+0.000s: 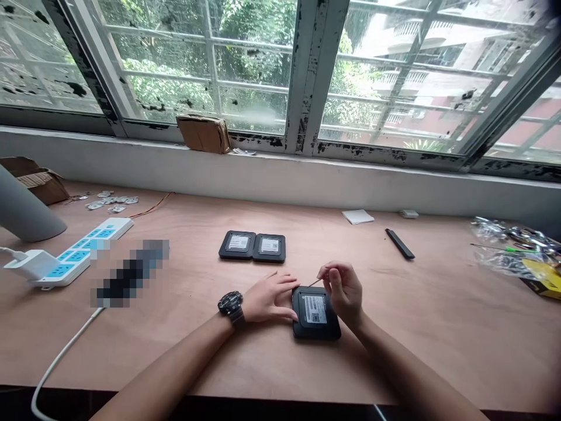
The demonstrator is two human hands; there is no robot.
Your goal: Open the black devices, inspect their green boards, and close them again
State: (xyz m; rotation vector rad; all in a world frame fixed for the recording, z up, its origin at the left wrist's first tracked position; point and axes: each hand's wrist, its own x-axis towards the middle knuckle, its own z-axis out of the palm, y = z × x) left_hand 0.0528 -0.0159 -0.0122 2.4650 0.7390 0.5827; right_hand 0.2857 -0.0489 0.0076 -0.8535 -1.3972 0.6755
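Note:
A small black square device (316, 313) with a white label lies on the wooden table in front of me. My left hand (270, 299), with a black watch on the wrist, rests against the device's left edge, fingers flat and together. My right hand (343, 290) hovers over the device's top right corner, fingers pinched on a thin metal pin (314, 282) whose tip points toward the top edge. Two more black devices (252, 246) with labels lie side by side farther back.
A white and blue power strip (83, 250) with a charger and cable sits left. A black stick (399, 243), a white pad (358, 216), and plastic bags of parts (517, 245) lie right. Cardboard boxes (204, 133) rest by the windowsill.

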